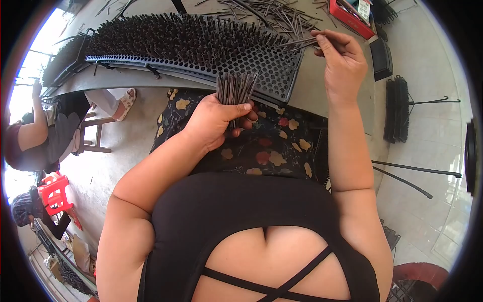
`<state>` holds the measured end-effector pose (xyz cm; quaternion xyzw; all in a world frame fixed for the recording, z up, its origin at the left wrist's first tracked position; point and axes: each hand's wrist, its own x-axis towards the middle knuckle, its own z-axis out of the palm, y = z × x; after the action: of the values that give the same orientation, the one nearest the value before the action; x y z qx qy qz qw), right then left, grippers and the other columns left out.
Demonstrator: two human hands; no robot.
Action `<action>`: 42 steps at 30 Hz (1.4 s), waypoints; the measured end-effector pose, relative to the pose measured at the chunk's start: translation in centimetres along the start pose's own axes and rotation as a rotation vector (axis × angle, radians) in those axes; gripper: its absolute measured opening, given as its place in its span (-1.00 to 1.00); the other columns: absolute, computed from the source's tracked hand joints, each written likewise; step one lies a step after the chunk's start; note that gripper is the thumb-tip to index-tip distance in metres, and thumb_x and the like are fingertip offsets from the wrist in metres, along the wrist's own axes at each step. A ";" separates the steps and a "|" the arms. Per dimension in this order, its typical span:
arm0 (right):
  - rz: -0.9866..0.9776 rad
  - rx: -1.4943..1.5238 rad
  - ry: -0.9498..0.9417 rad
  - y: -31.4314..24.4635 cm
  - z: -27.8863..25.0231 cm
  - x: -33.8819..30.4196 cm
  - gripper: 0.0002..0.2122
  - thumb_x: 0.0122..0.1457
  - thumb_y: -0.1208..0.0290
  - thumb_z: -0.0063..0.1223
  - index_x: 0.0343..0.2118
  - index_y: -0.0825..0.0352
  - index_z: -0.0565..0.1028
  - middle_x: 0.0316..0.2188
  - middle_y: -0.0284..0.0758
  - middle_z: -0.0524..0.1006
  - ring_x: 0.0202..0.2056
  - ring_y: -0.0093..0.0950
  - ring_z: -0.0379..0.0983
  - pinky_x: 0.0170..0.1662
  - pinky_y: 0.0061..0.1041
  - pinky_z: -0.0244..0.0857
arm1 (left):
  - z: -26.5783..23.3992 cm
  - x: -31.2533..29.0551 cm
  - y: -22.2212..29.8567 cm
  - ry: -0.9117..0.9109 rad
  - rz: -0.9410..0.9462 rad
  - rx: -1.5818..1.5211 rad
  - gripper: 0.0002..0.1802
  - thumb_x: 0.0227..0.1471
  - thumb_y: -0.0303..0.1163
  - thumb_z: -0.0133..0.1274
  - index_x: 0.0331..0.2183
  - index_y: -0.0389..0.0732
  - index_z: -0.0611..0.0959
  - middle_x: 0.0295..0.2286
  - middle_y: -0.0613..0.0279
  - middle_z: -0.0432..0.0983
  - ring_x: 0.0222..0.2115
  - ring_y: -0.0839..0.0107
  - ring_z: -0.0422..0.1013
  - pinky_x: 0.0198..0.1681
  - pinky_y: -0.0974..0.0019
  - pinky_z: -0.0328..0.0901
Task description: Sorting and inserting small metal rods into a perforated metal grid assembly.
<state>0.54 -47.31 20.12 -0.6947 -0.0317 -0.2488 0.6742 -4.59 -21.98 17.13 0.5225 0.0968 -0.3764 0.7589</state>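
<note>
My left hand (211,118) is closed round an upright bundle of thin dark brown sticks (235,86), their tops fanning out above my thumb. Farther off to the right, my right hand (344,60) pinches a few similar thin sticks (300,44) between thumb and fingers. Their tips point left, over the right end of a long black perforated panel (276,75). Dark upright pieces (171,40) densely fill most of this panel, while rows of bare holes show at its right end and front edge.
Loose sticks (289,15) lie scattered on the table behind the panel. A red tray (351,17) holds small items at the back right. Black racks (397,108) stand on the right. To the left are another person (37,136), a wooden stool (95,133) and a red plastic stool (56,194).
</note>
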 end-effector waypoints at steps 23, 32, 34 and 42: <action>-0.438 -0.668 -0.284 1.7 2.3 2.1 -0.83 0.08 0.35 0.20 -0.27 0.24 0.65 -0.31 -0.28 0.64 -0.04 -0.36 0.53 -0.05 -0.43 0.41 | -0.3 0.2 -0.2 0.016 -0.030 0.075 -0.85 0.07 -0.38 0.14 -0.29 -0.22 0.61 -0.45 0.23 0.60 -0.52 0.51 0.46 -0.57 0.43 0.22; -0.011 -0.457 -0.245 -2.0 3.7 -1.7 -0.80 0.07 0.43 0.24 -0.24 0.33 0.62 -0.33 -0.31 0.65 -0.30 -0.52 0.58 -0.22 -0.59 0.42 | 0.0 0.0 -0.3 0.061 0.029 0.044 -0.85 0.05 -0.46 0.14 -0.28 -0.25 0.58 -0.48 0.21 0.57 -0.57 0.46 0.44 -0.62 0.45 0.21; 0.237 -0.178 -0.414 -2.6 3.6 -3.3 -0.75 0.03 0.49 0.28 -0.19 0.36 0.59 -0.40 -0.36 0.62 -0.39 -0.65 0.51 -0.30 -0.65 0.39 | 0.2 -0.1 -0.2 0.013 0.082 0.058 -0.85 0.05 -0.49 0.13 -0.27 -0.25 0.59 -0.46 0.20 0.58 -0.55 0.46 0.46 -0.61 0.46 0.23; 0.459 0.078 -0.330 -2.5 2.8 -4.6 -0.85 0.06 0.56 0.22 -0.28 0.40 0.55 -0.42 -0.33 0.61 -0.41 -0.63 0.53 -0.40 -0.67 0.40 | 1.0 -0.7 0.1 -0.007 0.142 0.018 -0.78 0.03 -0.47 0.18 -0.23 -0.26 0.58 -0.42 0.21 0.60 -0.45 0.44 0.53 -0.58 0.45 0.29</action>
<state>-3.59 -43.04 20.70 -0.6884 0.0077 0.0280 0.7247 -5.26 -22.51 17.95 0.5337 0.0535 -0.3242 0.7793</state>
